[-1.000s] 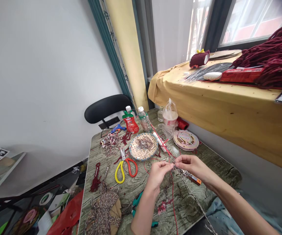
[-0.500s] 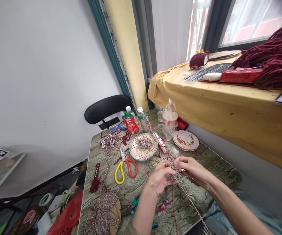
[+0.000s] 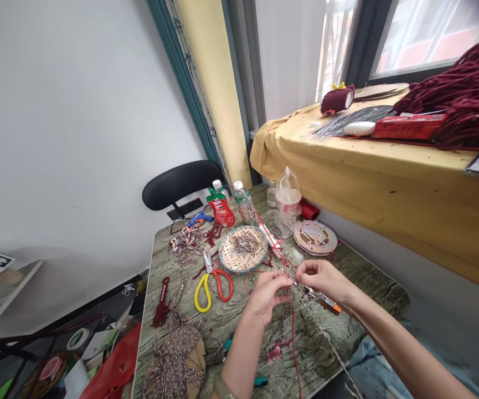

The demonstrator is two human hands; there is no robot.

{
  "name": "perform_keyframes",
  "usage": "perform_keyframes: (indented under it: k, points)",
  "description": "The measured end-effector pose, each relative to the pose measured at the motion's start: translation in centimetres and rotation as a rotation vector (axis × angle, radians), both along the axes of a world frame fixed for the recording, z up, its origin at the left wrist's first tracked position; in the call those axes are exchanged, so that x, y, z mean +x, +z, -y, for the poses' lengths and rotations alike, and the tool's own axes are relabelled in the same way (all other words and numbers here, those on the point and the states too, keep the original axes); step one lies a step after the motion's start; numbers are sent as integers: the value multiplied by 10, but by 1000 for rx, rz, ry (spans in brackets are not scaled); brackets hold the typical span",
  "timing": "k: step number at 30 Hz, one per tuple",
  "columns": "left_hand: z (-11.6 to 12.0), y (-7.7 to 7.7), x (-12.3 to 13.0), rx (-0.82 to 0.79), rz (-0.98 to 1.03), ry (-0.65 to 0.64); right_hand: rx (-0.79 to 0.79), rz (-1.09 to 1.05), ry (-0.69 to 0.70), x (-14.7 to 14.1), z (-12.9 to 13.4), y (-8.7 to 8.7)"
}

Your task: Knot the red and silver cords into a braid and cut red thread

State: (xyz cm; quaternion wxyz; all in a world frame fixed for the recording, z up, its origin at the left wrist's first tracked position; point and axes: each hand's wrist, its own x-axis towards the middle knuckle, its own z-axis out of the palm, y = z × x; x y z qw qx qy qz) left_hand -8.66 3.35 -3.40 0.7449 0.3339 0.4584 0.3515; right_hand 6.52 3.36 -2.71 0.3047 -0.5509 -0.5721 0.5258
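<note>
Both hands are over the wooden table, working close together on a speckled thin cord (image 3: 326, 336). My left hand (image 3: 267, 291) pinches it between thumb and forefinger. On the other side, my right hand (image 3: 322, 280) has its fingertips closed on the same tangle of strands. A red cord (image 3: 259, 221) slants down from the bottle to the hands, and a red strand (image 3: 295, 354) hangs below them. The exact knotting point is too small to make out. Under my right hand lies a slim orange-and-dark tool (image 3: 328, 302), its kind unclear.
Yellow-and-red-handled scissors (image 3: 213, 282) lie left of my hands, beside a woven basket (image 3: 227, 265) with cord scraps. A wound bundle of speckled cord (image 3: 175, 354) lies at the near left. A plastic bottle (image 3: 243, 205) and a bagged cup (image 3: 288, 197) stand farther back.
My right hand has shifted slightly and its fingers have drawn in closer together, so the orange tool beneath it now shows. My left hand has barely moved.
</note>
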Motion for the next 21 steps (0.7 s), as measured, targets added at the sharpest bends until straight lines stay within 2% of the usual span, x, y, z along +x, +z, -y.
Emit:
perform_keyframes:
  k: [6,11,15,21]
  points:
    - [-1,2,2,121,-234,2,122,357,84,7,0,1]
    - [-2,-2,-1,115,-213,-39,183,825,20,17,2,-7]
    - [-2,-4,-5,94,-202,-70,162,1079,-29,51,-2,-19]
    - [-4,-3,-7,71,-166,-93,145,1221,-105,119,-7,-23]
